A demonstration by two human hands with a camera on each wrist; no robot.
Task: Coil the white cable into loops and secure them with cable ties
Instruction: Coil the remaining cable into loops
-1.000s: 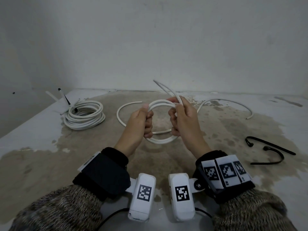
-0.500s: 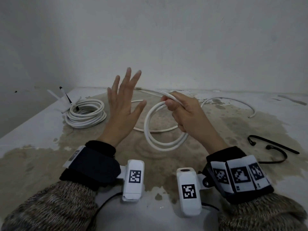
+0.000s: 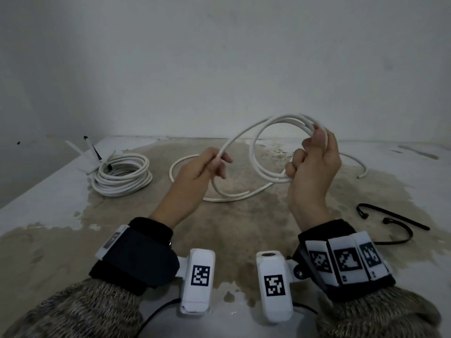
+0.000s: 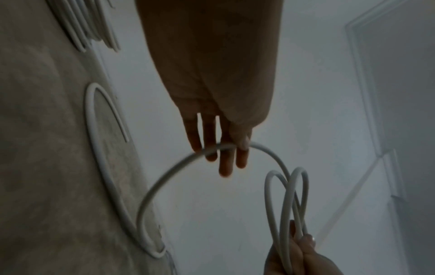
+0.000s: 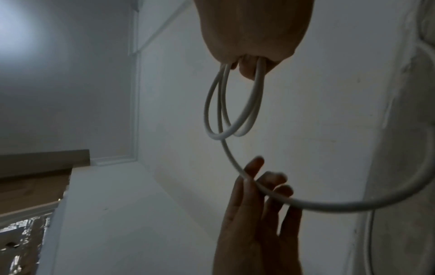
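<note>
The white cable (image 3: 273, 152) is held above the bench (image 3: 44, 191): two or three loops are gripped in the closed fingers of the right hand (image 3: 313, 167), while the free run is pinched between thumb and fingers of the left hand (image 3: 197, 172). Half a second earlier the left hand was spread open and clear of the cable; the strand has since been retaken, so another loop is judged to be under way. The tail is seen trailing on the bench. A finished coil (image 3: 122, 174) lies well to the left, black cable ties (image 3: 390, 220) to the right. The loop count is blurred, and the left thumb's contact is hard to make out.
</note>
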